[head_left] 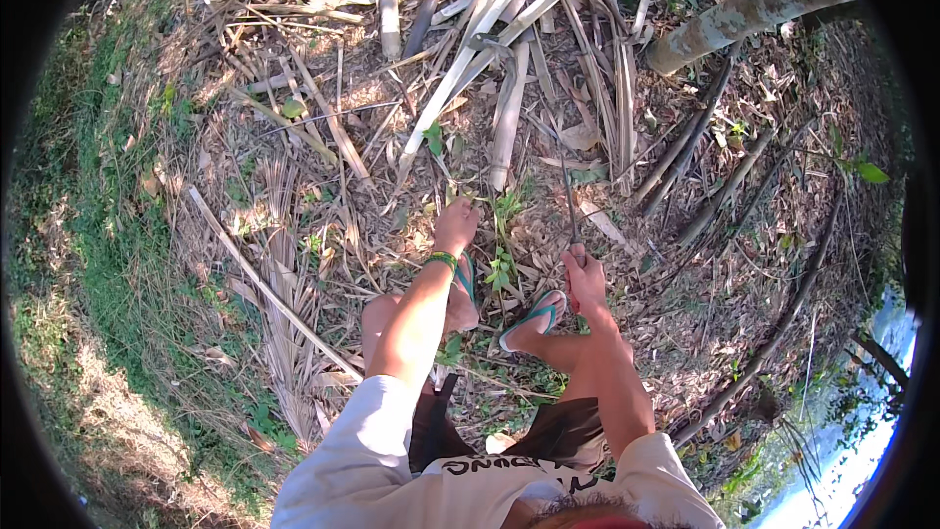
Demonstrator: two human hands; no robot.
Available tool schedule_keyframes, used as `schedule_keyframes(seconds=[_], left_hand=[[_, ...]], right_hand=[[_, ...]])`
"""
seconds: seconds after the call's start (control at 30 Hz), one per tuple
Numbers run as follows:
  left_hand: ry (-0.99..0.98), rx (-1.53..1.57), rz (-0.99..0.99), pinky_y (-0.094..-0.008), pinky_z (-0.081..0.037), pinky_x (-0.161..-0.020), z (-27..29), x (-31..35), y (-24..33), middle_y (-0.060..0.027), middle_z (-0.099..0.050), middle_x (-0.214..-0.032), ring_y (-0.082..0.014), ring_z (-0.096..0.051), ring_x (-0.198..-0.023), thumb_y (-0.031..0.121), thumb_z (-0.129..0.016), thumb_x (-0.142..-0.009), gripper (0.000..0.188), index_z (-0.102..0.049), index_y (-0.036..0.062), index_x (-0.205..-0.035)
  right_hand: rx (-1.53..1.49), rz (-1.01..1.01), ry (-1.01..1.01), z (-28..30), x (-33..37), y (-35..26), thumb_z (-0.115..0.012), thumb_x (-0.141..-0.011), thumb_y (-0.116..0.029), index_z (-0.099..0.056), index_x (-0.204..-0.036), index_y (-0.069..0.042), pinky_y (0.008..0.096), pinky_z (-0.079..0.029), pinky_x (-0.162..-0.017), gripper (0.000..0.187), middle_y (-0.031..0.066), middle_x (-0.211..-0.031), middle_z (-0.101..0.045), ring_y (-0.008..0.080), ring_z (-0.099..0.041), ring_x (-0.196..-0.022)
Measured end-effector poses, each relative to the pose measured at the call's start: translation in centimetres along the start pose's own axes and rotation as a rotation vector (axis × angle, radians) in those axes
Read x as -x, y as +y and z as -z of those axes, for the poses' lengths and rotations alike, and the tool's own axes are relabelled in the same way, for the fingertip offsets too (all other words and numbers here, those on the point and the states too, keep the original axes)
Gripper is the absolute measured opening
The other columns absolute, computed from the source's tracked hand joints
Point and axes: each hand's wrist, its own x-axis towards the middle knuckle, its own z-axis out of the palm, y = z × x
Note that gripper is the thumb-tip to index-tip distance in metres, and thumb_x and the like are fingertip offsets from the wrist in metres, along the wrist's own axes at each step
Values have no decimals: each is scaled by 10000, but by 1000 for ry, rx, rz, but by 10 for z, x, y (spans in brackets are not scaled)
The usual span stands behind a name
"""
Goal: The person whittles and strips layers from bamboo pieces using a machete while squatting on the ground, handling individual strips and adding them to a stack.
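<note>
My right hand (586, 279) is closed round the handle of a machete (570, 201). Its long, thin, dark blade points away from me over the leaf litter; a bit of red shows by my palm. Further left, my left hand (456, 224) is closed in a pinch, a green and yellow band on its wrist. Whatever lies between those fingers is too small to make out. Just beyond it are a small green leaf (434, 138) and the near end of a pale split stalk (431, 122). Another dry stalk (508, 122) lies to the right of that one.
A heap of dry stalks (294, 5) spreads across the far side. A thick mottled trunk (754, 15) juts in at far right, with dark poles (690, 137) below it. My sandalled feet (537, 318) stand near a low green plant (501, 269). Grass (117, 235) grows at left.
</note>
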Motion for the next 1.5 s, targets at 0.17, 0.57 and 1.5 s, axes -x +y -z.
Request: schedule_keyframes(seconds=[0.17,0.57,1.5], left_hand=[[49,-252,-23,-474,-516,-875,-72,-82,-18,-174,-719,-967,-360,-689,-951,442,-631,-889,483,-644,9,-1102],[647,-404,162,-540,-439,-989,-90,-237,-65,-216,-570,-1235,-390,-529,-1188,462,-617,-875,572,-532,2,-1204],[-84,89,-9,-281,-390,-415,114,-194,-56,-23,-568,-613,-108,-497,-443,175,-697,-876,216,-624,15,-1000]], right_hand=[[-345,37,-40,-4,-25,-26,-667,-937,-288,-570,-823,-25,264,-388,-432,303,4,-580,-522,95,-490,-453],[-689,307,-55,53,-67,-34,-675,-948,-271,-544,-942,-78,218,-373,-460,233,-27,-670,-491,66,-444,-510],[-753,331,-72,55,-80,-33,-652,-955,-285,-553,-888,-82,232,-373,-466,236,-22,-666,-500,74,-459,-511]])
